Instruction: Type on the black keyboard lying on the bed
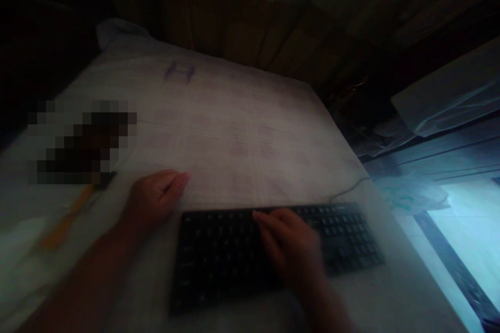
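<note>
A black keyboard (230,255) with a cable lies flat on the cloth-covered surface in front of me. My right hand (292,242) is over its middle, thumb and fingers pressed together near the top row of keys. Whether anything small is between those fingers is hidden. Left of the keyboard, my left hand (156,195) is held closed just above or on the cloth, thumb against the curled fingers. It stays apart from the keyboard, and the inside of its grip does not show. The picture is dim and a little blurred.
A pale checked cloth (242,140) covers the table. On the left are a blurred-out dark patch (86,143), an orange-handled item (70,218) and some whitish material (19,250). The keyboard's cable (349,187) runs off the right edge, near a plastic bag (414,195).
</note>
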Tool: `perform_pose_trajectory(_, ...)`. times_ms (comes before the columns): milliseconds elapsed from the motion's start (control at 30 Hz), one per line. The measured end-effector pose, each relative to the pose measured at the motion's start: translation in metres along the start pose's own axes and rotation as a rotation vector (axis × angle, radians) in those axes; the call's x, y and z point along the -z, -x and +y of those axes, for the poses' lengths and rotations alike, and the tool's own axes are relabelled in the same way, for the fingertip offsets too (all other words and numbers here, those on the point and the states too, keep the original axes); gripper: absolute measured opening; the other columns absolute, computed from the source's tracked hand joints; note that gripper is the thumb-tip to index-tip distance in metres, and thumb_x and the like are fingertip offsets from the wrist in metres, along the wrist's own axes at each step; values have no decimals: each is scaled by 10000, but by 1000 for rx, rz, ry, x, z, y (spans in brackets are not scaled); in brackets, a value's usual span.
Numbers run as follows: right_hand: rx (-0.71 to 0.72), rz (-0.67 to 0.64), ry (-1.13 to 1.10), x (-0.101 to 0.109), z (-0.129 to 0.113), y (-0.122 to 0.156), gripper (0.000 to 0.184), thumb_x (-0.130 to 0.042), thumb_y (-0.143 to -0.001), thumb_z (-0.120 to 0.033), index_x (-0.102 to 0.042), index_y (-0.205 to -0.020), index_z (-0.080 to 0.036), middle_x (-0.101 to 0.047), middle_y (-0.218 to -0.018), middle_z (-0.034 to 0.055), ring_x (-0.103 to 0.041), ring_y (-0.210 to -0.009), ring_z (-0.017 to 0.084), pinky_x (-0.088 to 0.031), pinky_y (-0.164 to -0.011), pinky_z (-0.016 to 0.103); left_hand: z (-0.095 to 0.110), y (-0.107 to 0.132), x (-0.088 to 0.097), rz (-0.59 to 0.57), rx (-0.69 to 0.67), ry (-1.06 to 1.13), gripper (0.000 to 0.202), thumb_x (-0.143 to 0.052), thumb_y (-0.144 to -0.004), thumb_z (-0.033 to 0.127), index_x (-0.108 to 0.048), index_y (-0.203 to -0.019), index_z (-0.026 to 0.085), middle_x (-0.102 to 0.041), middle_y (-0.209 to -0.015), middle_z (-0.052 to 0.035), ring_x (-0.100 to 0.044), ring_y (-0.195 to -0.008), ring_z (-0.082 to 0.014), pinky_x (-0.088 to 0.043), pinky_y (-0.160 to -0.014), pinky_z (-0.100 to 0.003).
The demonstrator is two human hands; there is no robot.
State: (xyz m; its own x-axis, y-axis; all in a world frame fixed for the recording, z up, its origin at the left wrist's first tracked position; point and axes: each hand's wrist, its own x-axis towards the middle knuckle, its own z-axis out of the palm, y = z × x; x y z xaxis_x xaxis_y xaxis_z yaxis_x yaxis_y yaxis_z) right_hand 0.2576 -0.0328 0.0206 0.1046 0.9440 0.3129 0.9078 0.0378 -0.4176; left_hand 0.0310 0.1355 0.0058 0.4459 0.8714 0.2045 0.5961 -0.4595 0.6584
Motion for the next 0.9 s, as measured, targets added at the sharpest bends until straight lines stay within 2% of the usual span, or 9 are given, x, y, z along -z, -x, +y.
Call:
perform_pose_trajectory(367, -44, 3, -16, 3, 2, 2, 247, -529, -890, -165, -733, -1027, -190, -648, -787, 47, -600, -670, 154, -490, -606, 278, 5, 0, 3, -15, 23, 3, 362, -432, -873, 357, -458, -546, 205, -445, -522, 22, -450, -501, -124, -365, -540, -267)
perform_pose_trajectory(900, -71, 45, 48, 10, 18, 9, 242, -519, -906, -196, -730, -1025, -191, -666, -813, 51, -631, -692, 156, -506, -622, 272, 0, 0, 1, -3, 6, -2, 353, -442, -867, 354, -471, -550, 202, -449, -522, 24, -448, -493, -120, -367, -541, -262)
